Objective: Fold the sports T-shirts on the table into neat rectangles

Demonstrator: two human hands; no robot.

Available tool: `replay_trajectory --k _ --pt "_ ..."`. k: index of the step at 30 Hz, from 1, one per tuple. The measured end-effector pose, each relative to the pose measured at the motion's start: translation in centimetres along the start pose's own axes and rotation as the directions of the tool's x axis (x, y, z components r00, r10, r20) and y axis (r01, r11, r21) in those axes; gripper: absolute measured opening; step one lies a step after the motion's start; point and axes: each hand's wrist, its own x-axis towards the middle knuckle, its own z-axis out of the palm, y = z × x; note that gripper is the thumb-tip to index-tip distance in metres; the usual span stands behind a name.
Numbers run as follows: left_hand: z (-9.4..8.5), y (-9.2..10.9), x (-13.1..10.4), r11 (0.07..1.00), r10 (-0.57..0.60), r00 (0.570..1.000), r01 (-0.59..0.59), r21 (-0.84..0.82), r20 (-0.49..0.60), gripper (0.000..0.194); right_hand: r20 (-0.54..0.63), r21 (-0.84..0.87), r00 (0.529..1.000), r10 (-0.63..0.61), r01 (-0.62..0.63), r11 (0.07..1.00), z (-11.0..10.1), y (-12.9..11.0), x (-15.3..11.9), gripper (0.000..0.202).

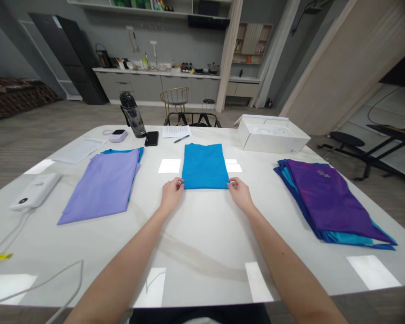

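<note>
Our white bench (pixel 202 234) carries a folded blue cloth (pixel 205 166), likely light and soft; our left grip (pixel 172 194) and right grip (pixel 240 194) pinch its near corners, sensible holds.

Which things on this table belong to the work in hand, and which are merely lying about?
Work, probably:
blue cloth, touched by left hand and right hand
lilac cloth
purple cloth

Lying about, apparently:
white box
bottle
phone
pen
papers
white device

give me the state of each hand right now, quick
Left hand: closed, pinching the near left corner of the folded rectangular blue cloth.
Right hand: closed, pinching the near right corner of that same cloth.
</note>
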Motion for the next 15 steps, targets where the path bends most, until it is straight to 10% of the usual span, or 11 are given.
replay_trajectory --k 15 --pt "-0.2 1.1 -0.6 0.967 0.051 0.994 -0.074 0.245 0.098 0.027 0.036 -0.127 0.999 0.001 0.004 0.992 0.2 0.3 0.2 0.018"
